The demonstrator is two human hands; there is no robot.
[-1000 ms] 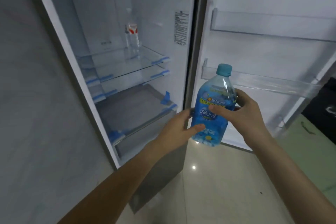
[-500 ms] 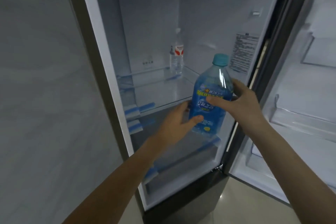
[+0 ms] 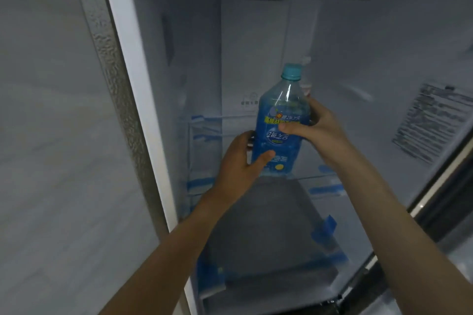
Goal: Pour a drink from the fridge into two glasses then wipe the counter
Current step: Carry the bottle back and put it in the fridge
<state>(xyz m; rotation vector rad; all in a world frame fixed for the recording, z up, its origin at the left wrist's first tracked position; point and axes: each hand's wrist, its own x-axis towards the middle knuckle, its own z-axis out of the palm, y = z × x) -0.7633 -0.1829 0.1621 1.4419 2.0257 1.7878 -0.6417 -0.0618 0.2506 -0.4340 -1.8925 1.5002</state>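
Blue drink bottle upright, long axis vertical, cap up, held inside the open fridge above the glass shelf. Right hand grip wraps mid-label; left hand grip clasps lower body (base possibly touching shelf, blurred).

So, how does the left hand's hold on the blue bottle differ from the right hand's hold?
The left hand grips the blue bottle low, near its base; the right hand grips it higher, across the label. The left hand's thumb lies on the lower front, while the right hand's thumb crosses the yellow band. Both hands wrap around the bottle, which stands upright with its cap on.
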